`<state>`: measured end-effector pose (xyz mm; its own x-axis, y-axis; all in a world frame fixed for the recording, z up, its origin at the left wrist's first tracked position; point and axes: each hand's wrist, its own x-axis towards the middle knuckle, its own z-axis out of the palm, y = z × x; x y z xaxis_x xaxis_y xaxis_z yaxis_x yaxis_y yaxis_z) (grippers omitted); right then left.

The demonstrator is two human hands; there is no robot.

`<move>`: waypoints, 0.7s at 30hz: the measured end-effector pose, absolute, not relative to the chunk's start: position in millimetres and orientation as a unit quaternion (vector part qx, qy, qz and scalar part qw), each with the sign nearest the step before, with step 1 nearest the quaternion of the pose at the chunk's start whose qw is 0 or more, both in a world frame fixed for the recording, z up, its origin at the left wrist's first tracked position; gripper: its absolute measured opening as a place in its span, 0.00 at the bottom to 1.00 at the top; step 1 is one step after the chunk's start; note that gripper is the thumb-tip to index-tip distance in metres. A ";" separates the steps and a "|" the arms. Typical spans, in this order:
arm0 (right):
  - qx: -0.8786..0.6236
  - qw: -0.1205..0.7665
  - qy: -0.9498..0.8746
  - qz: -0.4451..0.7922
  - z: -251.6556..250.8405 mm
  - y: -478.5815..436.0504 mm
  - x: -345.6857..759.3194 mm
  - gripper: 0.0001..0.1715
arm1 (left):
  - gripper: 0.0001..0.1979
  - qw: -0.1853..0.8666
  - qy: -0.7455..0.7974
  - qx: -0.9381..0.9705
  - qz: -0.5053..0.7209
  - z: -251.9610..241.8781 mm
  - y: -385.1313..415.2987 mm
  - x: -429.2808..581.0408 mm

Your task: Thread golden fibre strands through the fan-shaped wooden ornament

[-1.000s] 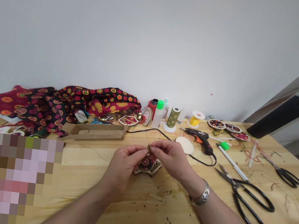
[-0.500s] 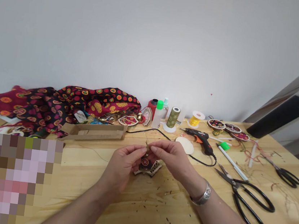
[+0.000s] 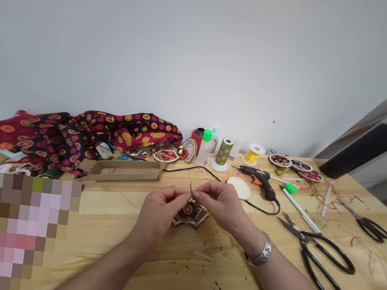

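On the wooden table (image 3: pixel 170 278), the left hand (image 3: pixel 157 213) at 9 o'clock and the right hand (image 3: pixel 224 205) at 3 o'clock flank a small patterned ornament (image 3: pixel 192 212); both pinch, thumb against forefinger, a thin cord end (image 3: pixel 191 191) at its 12 o'clock

Ornament (image 3: pixel 192 212): small, pale wooden fretwork frame, red-black patterned fabric centre, sat tilted on the table (image 3: pixel 178 265). Olive thread (image 3: pixel 191 190) ran up from its top, pinched, short end poking upward.
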<state>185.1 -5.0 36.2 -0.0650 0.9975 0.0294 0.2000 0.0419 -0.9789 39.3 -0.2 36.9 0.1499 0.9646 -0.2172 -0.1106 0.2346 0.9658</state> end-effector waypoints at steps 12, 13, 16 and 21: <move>-0.386 0.471 -0.419 0.674 39.5 -6.3 187.1 0.10 | 0.10 0.648 0.466 0.435 0.417 28.3 0.8 35.3; -0.390 0.464 -0.414 0.679 39.1 -6.1 187.0 0.11 | 0.09 0.651 0.464 0.429 0.420 30.2 0.7 36.1; -0.404 0.451 -0.405 0.685 38.9 -5.2 187.2 0.11 | 0.08 0.662 0.462 0.404 0.431 36.5 0.6 38.3; -0.415 0.445 -0.424 0.671 38.8 -4.5 187.9 0.14 | 0.08 0.666 0.458 0.397 0.435 39.4 1.4 38.3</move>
<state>187.9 -4.5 38.8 -0.2597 0.9489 -0.1794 -0.2460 -0.2446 -0.9379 38.3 1.4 39.4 0.2027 0.9429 -0.2642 -0.2158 0.3062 0.9272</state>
